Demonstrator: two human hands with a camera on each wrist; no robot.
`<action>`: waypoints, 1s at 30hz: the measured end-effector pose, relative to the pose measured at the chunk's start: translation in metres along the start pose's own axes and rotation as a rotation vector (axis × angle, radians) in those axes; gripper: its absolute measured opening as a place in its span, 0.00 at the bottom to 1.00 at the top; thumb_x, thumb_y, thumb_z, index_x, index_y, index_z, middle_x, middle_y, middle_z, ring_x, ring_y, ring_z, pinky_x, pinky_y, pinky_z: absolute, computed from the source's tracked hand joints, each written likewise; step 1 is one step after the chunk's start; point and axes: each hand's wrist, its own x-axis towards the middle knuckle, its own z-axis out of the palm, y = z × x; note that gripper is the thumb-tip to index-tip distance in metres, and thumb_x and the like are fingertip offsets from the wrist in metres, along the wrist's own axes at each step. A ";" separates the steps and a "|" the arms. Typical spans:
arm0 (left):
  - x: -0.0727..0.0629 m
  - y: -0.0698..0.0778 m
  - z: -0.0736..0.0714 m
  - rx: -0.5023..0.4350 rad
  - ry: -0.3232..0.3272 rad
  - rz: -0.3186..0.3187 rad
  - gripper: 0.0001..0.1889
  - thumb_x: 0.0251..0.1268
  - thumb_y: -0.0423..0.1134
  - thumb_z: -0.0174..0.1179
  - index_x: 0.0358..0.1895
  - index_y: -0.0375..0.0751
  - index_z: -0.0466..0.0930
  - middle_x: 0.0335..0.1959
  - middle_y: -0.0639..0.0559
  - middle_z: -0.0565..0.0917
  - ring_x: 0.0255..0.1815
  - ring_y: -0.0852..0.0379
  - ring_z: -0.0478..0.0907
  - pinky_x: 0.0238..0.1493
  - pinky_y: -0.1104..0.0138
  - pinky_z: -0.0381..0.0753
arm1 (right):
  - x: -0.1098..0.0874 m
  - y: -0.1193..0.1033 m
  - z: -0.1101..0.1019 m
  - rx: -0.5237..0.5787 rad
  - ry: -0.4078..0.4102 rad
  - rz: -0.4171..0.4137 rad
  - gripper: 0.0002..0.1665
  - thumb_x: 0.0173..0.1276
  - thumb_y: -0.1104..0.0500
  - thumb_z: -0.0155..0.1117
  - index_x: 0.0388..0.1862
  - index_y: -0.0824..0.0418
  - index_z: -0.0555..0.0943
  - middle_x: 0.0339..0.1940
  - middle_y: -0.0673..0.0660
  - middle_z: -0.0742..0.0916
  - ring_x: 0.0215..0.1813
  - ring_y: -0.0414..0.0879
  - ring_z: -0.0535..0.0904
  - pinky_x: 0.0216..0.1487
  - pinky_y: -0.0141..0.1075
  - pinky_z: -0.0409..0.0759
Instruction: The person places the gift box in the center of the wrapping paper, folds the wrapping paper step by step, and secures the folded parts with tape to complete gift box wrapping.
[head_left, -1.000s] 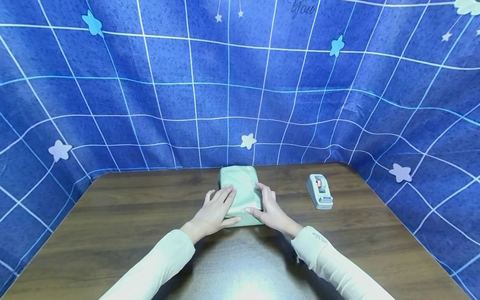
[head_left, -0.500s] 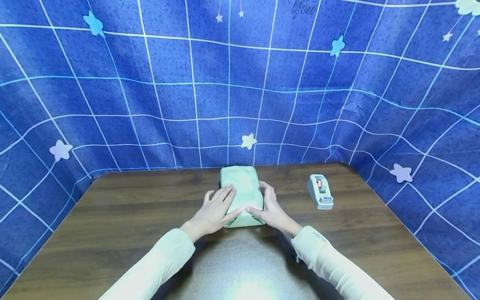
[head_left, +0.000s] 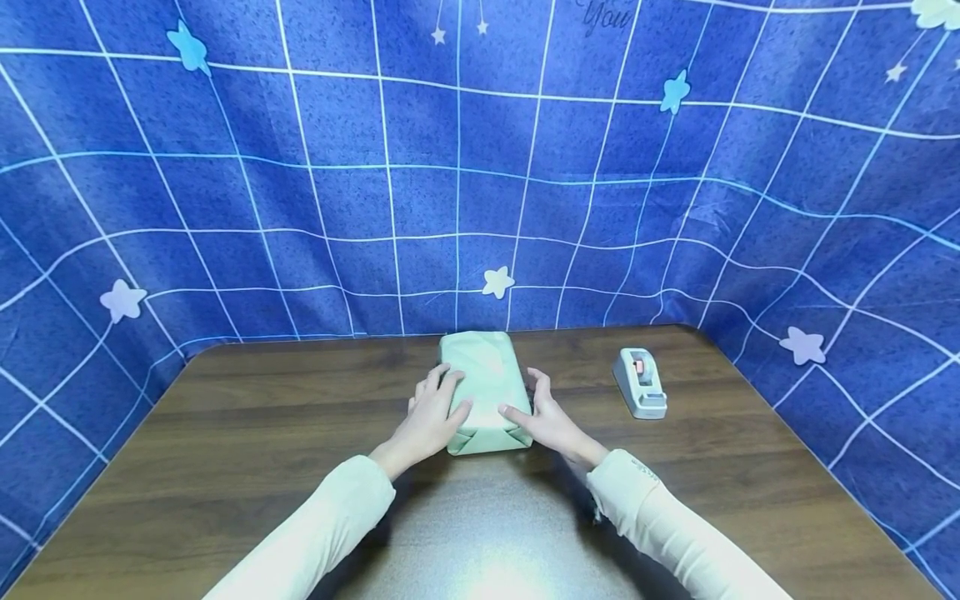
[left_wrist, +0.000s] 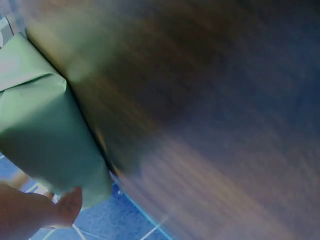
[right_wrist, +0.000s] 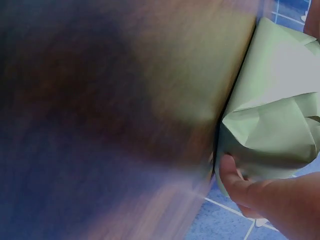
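Note:
A box-shaped parcel wrapped in pale green paper (head_left: 486, 371) lies on the table, with folded triangular flaps at its near end. My left hand (head_left: 426, 417) rests along its left edge, fingertips and thumb on the upper side. At the right edge, my right hand (head_left: 553, 421) has its thumb over the top, its other fingers spread beside the parcel. In the left wrist view, part of the left hand (left_wrist: 42, 207) shows below the green paper (left_wrist: 55, 130). The right wrist view has the right hand (right_wrist: 270, 192) against the parcel's folded end (right_wrist: 272, 125).
A pale tape dispenser (head_left: 640, 383) with a roll in it stands on the right of the brown wooden table (head_left: 300, 408). Behind the table's far edge hangs a blue curtain (head_left: 420, 200) with white grid lines and stars.
My left hand has slid from the parcel's top toward its left edge. The right fingers have moved slightly outward from the right side. The folded near end now shows more fully.

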 end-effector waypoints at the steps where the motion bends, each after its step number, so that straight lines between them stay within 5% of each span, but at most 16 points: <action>1: 0.001 0.000 0.001 -0.028 0.013 -0.015 0.29 0.68 0.49 0.47 0.67 0.40 0.57 0.70 0.38 0.52 0.68 0.36 0.53 0.62 0.41 0.56 | 0.000 0.000 0.000 -0.009 -0.006 0.028 0.51 0.62 0.48 0.61 0.70 0.65 0.43 0.69 0.70 0.58 0.71 0.61 0.52 0.69 0.53 0.53; 7: 0.005 -0.002 0.005 -0.164 0.028 -0.145 0.37 0.67 0.47 0.47 0.68 0.24 0.42 0.66 0.25 0.54 0.66 0.33 0.57 0.65 0.48 0.59 | -0.002 -0.002 -0.002 -0.019 -0.038 0.128 0.49 0.61 0.43 0.60 0.70 0.66 0.50 0.69 0.65 0.64 0.69 0.58 0.60 0.67 0.51 0.58; 13: 0.006 -0.001 0.006 -0.201 -0.033 -0.223 0.33 0.69 0.47 0.43 0.67 0.25 0.48 0.59 0.26 0.68 0.60 0.35 0.68 0.59 0.49 0.68 | -0.002 -0.003 -0.001 0.026 -0.024 0.125 0.45 0.61 0.45 0.61 0.68 0.65 0.54 0.65 0.64 0.68 0.64 0.55 0.67 0.65 0.49 0.62; 23: 0.005 0.001 0.003 -0.276 0.052 -0.156 0.36 0.66 0.45 0.50 0.68 0.28 0.44 0.64 0.26 0.60 0.64 0.35 0.63 0.63 0.48 0.63 | 0.000 -0.003 0.000 0.063 0.054 0.068 0.45 0.57 0.54 0.66 0.67 0.62 0.54 0.62 0.63 0.69 0.57 0.54 0.73 0.56 0.45 0.72; 30: 0.004 0.004 0.001 -0.307 0.118 -0.082 0.42 0.61 0.42 0.57 0.70 0.36 0.41 0.69 0.34 0.54 0.67 0.37 0.58 0.64 0.49 0.62 | 0.002 -0.002 0.003 0.075 0.135 -0.079 0.51 0.51 0.64 0.69 0.68 0.62 0.51 0.60 0.65 0.70 0.54 0.57 0.73 0.49 0.43 0.77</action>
